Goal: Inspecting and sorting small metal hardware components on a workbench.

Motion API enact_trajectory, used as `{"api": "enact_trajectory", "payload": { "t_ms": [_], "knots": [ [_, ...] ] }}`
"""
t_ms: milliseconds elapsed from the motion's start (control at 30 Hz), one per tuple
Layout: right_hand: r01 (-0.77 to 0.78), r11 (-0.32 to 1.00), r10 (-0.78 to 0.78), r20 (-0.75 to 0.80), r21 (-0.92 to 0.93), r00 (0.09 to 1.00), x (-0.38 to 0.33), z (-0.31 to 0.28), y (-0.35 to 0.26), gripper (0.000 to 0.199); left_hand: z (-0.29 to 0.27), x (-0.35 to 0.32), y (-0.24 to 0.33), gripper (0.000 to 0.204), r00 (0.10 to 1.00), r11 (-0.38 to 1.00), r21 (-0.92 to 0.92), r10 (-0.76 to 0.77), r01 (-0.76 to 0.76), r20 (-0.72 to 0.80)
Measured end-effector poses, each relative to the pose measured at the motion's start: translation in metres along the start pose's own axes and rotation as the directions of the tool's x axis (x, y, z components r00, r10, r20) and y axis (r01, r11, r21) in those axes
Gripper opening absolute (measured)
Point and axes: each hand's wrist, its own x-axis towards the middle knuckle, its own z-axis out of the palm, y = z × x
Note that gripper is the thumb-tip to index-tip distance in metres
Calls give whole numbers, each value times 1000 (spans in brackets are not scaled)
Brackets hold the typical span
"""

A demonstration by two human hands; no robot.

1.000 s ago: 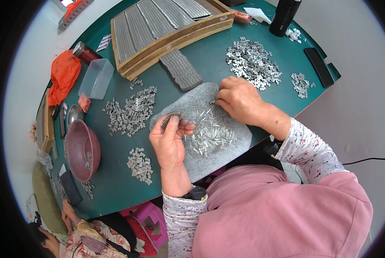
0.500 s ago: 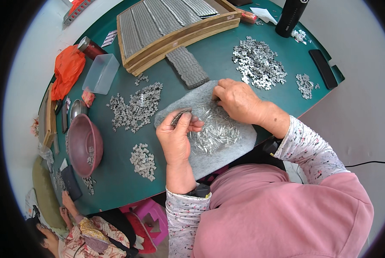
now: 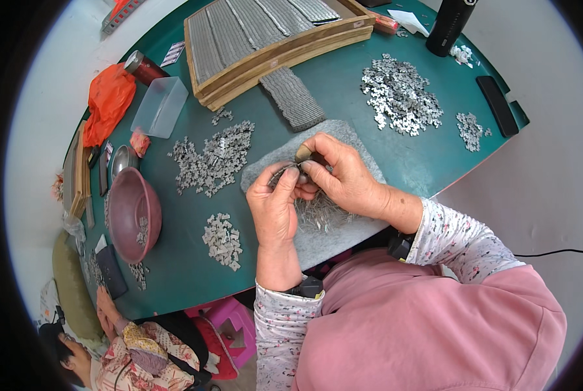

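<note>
My left hand (image 3: 275,205) is closed round a short dark strip of small linked metal pieces (image 3: 277,173), mostly hidden by the fingers. Thumb and fingers of my right hand (image 3: 347,179) pinch together at the strip's right end, touching my left fingertips. Whatever they pinch is too small to make out. Both hands are above a grey felt mat (image 3: 363,140). Thin shiny metal pins (image 3: 317,215) lie heaped on it, partly covered by my hands. Just beyond the mat rests a finished-looking grey woven metal band (image 3: 293,98).
Piles of small metal links lie left (image 3: 214,159), near left (image 3: 222,241) and far right (image 3: 402,94) on the green table (image 3: 174,280). A wooden tray (image 3: 285,49) of metal strips stands behind. Leftward are a pink bowl (image 3: 118,215), a clear box (image 3: 161,107) and a co-worker (image 3: 141,352).
My right hand has left the pins and come left to meet my left hand at the strip. The whole view has shifted slightly.
</note>
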Motion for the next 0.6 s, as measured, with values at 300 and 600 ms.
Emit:
{"api": "enact_trajectory", "payload": {
  "t_ms": [300,600],
  "knots": [
    [201,972,-200,24,-120,980,0,-11,-3,15,5,-2,-1,15,986,940,304,165,-158,2],
    [474,705,-224,468,-528,855,44,-61,19,19,4,0,5,10,997,997,58,57,-54,-45]
  ]
}}
